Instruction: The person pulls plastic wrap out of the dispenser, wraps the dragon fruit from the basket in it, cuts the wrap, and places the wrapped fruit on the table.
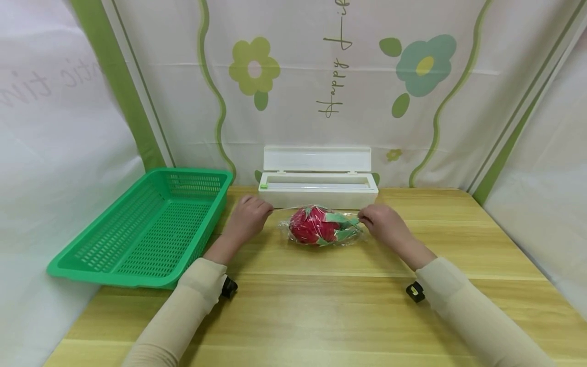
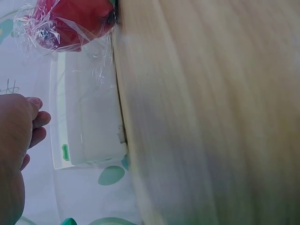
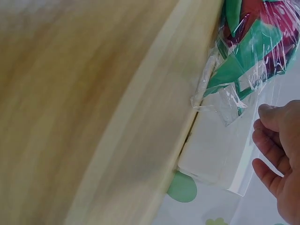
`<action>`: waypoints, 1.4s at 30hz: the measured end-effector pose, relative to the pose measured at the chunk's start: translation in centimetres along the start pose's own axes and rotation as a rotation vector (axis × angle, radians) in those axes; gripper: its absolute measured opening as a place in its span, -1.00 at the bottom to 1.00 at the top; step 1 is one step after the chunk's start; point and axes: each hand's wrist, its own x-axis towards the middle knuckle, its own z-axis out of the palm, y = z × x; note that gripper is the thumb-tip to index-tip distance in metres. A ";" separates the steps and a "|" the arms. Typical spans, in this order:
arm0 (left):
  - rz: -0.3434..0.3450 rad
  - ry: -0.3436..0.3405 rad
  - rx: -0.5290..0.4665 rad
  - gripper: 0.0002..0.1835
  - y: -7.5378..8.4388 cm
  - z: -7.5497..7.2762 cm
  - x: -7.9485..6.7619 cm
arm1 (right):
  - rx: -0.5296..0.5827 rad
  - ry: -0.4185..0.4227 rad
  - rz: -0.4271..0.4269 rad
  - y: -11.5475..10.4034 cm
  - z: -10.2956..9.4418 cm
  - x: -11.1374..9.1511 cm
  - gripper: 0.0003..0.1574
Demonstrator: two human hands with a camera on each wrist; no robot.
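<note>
A red dragon fruit (image 1: 308, 228) with green leafy tips lies on the table in front of the white box, covered in clear cling film (image 1: 350, 236). My left hand (image 1: 247, 218) is at the fruit's left, thumb and fingertips pinching the far edge of the film. On the other side my right hand (image 1: 386, 224) pinches the film near the green tips. In the right wrist view, crinkled film hangs around the leaves (image 3: 243, 61). The left wrist view shows the fruit's red end (image 2: 84, 18) under bunched film.
Behind the fruit stands a white cling film dispenser (image 1: 318, 199) with its lid (image 1: 316, 159) raised and a small green slider (image 1: 264, 186) at its left. A green perforated basket (image 1: 192, 255) sits on the left of the wooden table (image 1: 312, 316). A printed curtain (image 1: 302, 102) hangs behind.
</note>
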 end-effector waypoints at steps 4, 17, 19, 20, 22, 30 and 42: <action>0.004 0.013 -0.007 -0.95 0.2 -0.2 0.0 | 0.013 -0.012 -0.035 -0.1 0.1 -0.3 -0.90; -0.023 -0.007 -0.025 -0.92 0.4 -0.6 -0.3 | -0.013 -0.099 -0.047 -0.4 -0.1 -0.8 -0.85; -0.025 0.003 -0.036 -0.89 0.4 -0.8 -0.2 | -0.011 -0.108 -0.032 -0.5 -0.3 -0.8 -0.81; -0.025 0.008 -0.041 -0.88 0.5 -0.9 -0.2 | -0.008 -0.107 -0.024 -0.5 -0.5 -0.9 -0.78; -0.023 0.013 -0.043 -0.87 0.5 -1.0 -0.1 | -0.005 -0.097 -0.019 -0.4 -0.7 -1.1 -0.71; -0.039 0.042 -0.062 -0.83 0.7 -1.7 0.5 | 0.005 -0.033 -0.021 0.0 -1.4 -1.1 -0.62; -0.220 -0.340 -0.271 -0.22 2.2 -1.8 2.2 | 0.147 -0.245 0.072 -1.3 -0.7 0.6 -0.34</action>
